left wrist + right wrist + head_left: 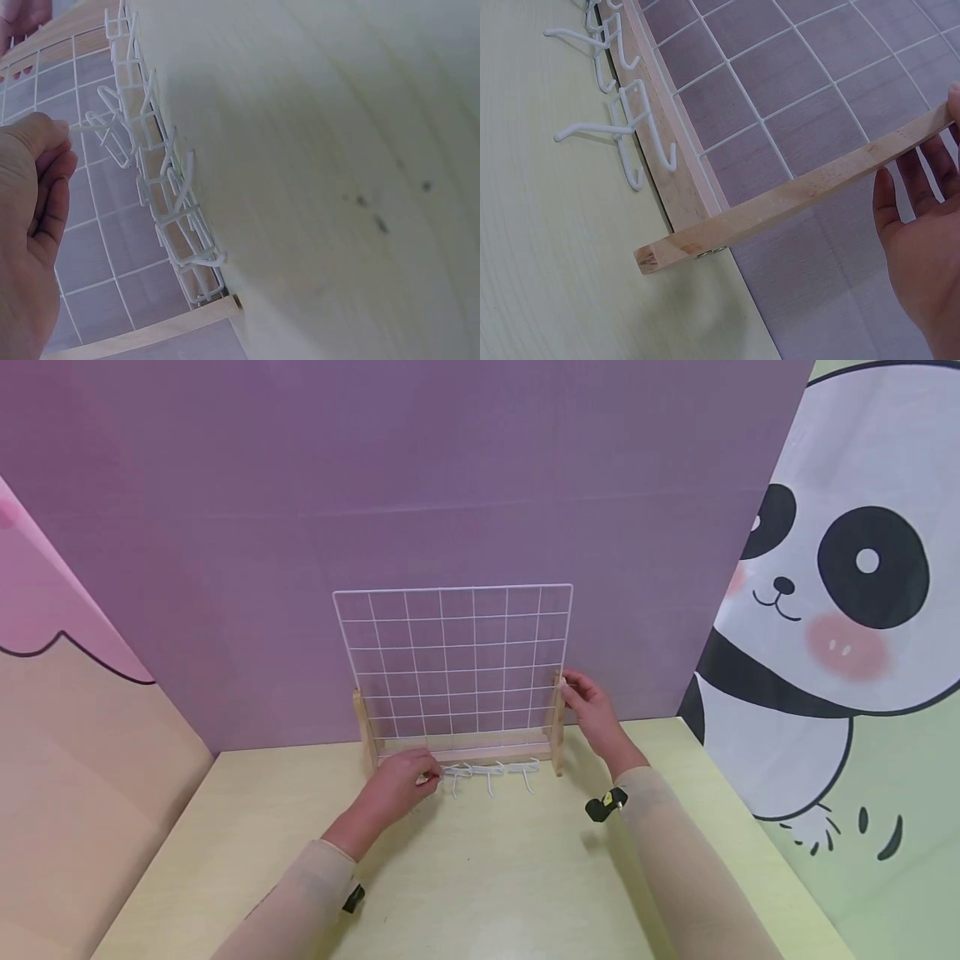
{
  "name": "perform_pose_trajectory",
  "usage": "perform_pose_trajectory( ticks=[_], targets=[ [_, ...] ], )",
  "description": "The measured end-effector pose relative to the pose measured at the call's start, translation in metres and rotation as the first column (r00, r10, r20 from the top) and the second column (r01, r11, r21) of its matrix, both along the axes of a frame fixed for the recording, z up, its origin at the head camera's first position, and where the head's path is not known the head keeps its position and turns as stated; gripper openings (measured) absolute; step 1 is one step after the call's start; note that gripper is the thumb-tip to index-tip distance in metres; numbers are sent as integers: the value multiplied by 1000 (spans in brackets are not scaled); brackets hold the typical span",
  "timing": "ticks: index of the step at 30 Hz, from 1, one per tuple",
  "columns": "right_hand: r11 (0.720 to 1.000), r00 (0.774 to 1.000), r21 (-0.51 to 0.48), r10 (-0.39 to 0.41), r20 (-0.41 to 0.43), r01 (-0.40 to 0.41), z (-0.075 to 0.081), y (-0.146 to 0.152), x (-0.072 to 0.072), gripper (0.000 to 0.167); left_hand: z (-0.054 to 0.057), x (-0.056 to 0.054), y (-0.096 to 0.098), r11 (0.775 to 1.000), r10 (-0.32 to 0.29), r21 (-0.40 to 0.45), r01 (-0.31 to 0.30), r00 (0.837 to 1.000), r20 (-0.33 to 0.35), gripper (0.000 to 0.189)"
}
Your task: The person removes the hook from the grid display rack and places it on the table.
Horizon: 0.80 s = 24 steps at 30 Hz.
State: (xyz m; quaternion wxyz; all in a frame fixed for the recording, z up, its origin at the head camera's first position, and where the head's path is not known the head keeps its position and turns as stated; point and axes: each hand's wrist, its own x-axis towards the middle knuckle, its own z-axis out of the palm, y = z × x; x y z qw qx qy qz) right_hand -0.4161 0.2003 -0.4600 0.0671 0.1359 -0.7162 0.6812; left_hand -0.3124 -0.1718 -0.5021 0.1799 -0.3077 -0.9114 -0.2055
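A white wire grid panel [447, 671] stands upright in a wooden stand [468, 753] on the table. Low in front of it, my left hand [401, 781] pinches the arm of a white wire hook [112, 133] between thumb and index finger. This hook is held off the row of other white hooks [156, 176], which lines the stand's bottom bar. At the grid's right side, my right hand [592, 706] grips the wooden post [802, 191] near its top, thumb on one side and fingers on the other.
The pale wood table [480, 877] ends at a purple backdrop [450, 468] behind the stand. A panda picture [847, 568] covers the right wall. The stand's left post [365, 727] rises beside the left hand.
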Motion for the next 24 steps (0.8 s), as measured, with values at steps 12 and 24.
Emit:
perform_pose_trajectory(
  ticks=[12, 24],
  targets=[
    [999, 1000, -35, 10, -18, -11, 3, -1, 1, 38, 0, 3, 3, 1000, -26, -9, 27, 997, 70, 10],
    [1000, 1000, -21, -9, -14, 8, 5, 1, 5, 38, -5, 2, 7, 999, -28, -42, 32, 996, 87, 12]
  ],
)
